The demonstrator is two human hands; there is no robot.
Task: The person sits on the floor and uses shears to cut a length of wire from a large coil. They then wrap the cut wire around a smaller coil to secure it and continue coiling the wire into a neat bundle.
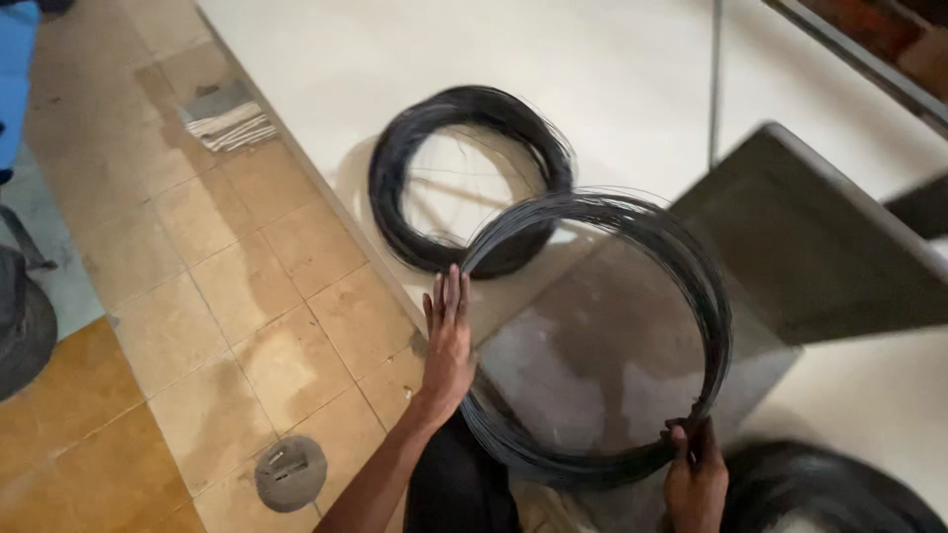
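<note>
While we are steadying the near coil (691, 286) over the grey slab (592, 365), our left hand (449, 341) is pressing flat and open against its left side, and our right hand (694, 474) is closing its fingers around the bottom strands. Between our hands the hoop is standing nearly upright, its upper arc leaning away from us toward the second coil (395, 188), which is lying flat on the white floor (592, 59) just behind and overlapping it. We are seeing no packages, labels or signs.
</note>
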